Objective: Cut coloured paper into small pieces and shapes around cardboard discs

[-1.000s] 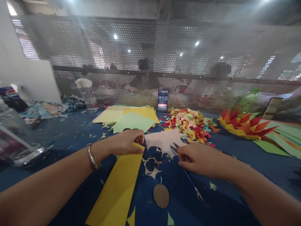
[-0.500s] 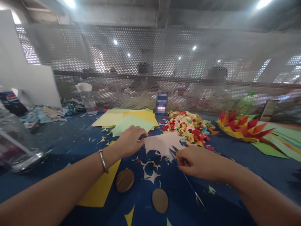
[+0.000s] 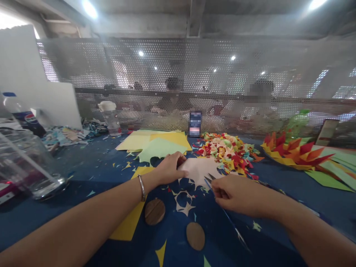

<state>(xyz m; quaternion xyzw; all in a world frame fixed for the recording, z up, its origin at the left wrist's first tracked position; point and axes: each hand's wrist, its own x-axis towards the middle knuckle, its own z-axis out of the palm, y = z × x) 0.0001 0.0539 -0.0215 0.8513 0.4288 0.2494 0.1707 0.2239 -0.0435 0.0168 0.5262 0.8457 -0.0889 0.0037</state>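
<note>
A pale pink paper sheet [image 3: 198, 170] with curved cut-outs along its near edge lies in front of me. My left hand [image 3: 171, 168] is closed at its left edge, thumb on the near side and fingers bent over the far side. In the fist of my right hand [image 3: 232, 193] are scissors [image 3: 209, 179], their tips pointing left over the paper's near right part. A thin blue pointed tool [image 3: 236, 230] extends below this hand; whether it is also held I cannot tell. Pink paper offcuts [image 3: 185, 203] and two round wooden discs [image 3: 155, 211] [image 3: 195, 236] lie nearer.
Yellow and green sheets [image 3: 147, 142] and a heap of coloured paper pieces [image 3: 230, 150] lie behind. A phone [image 3: 195, 124] stands upright near the perforated screen [image 3: 133, 70]. At left are a glass jar [image 3: 30, 163] and cola bottle [image 3: 26, 116]; at right, a pointed paper piece [image 3: 299, 154].
The view has swung slightly left. My left hand has moved a little right, its thumb now over the pink paper. My right hand keeps the scissors at nearly the same place on the sheet.
</note>
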